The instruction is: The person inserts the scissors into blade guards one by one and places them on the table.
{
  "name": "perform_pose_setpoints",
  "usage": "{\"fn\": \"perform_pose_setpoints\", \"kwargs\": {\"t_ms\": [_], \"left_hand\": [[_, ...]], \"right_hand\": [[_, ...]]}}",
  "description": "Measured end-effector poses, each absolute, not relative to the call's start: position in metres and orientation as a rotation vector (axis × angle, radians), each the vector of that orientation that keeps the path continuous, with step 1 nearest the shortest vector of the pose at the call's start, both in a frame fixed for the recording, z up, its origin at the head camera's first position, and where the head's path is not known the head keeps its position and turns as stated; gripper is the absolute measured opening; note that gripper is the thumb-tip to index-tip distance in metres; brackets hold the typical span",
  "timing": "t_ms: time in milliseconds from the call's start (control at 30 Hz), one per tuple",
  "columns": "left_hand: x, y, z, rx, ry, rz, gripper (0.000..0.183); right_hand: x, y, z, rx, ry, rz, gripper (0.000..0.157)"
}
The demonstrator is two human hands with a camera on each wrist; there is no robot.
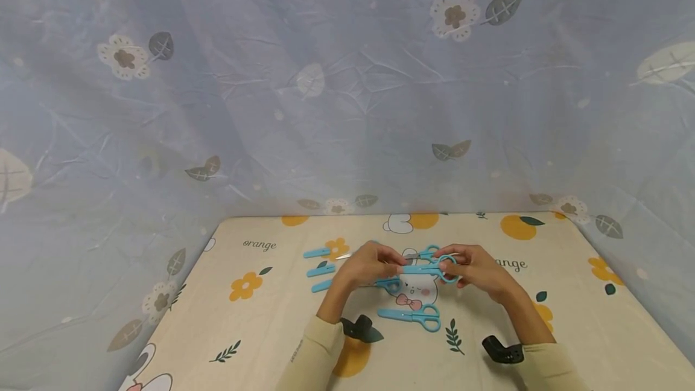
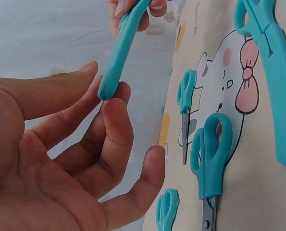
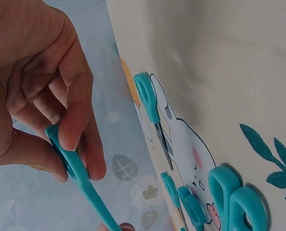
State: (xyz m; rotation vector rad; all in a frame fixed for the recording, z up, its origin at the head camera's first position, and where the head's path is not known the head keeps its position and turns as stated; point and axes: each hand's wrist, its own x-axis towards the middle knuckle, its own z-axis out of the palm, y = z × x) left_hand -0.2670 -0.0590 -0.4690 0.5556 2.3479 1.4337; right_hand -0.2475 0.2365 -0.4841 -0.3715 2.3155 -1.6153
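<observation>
- Closest to the camera were two pale sleeves (image 1: pixel 309 355), with a black wrist camera (image 1: pixel 502 352) on each arm.
- Just past those, the near scissors (image 1: pixel 409 317) lay flat on the surface (image 1: pixel 293 330), cap on, blue loops off to the right. Nothing was touching them.
- Then the main bit: the held scissors (image 1: pixel 420 269), also capped, were up off the surface between both hands, pretty much level, capped end to the left.
- The right hand (image 1: pixel 480 273) had a loop of their handle pinched between thumb and fingers.
- The left hand (image 1: pixel 364 267) was at the tip of the cap, fingers loosely bent around it and thumb right beside it. Honestly couldn't tell if it was actually pinching or just touching.
- Under and behind the hands were three bare-bladed pairs: the middle scissors (image 1: pixel 390 284), the far scissors (image 1: pixel 429 252) near the right hand's fingertips, and a third pair (image 2: pixel 167 209) mostly hidden by the left hand in the head view.
- Left of the left hand, three loose caps (image 1: pixel 320 270) sat in a row, apart from each other.
- Right at the back hung a bluish curtain (image 1: pixel 347 107) with flowers and leaves on it.
</observation>
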Motion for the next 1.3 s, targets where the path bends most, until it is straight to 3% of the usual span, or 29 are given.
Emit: {"fn": "perform_pose_setpoints", "kwargs": {"t_ms": [467,1300], "left_hand": [[-0.270,-0.064,-0.470,0.522,2.376,1.414,0.016],[-0.273,-0.079,-0.465,0.570,2.393,1.405,0.019]], "right_hand": [[-0.250,0.250,-0.482,-0.404,2.301,-1.579,0.054],[-0.254,0.277,-0.493,-0.329,2.307,-1.478,0.051]]}}
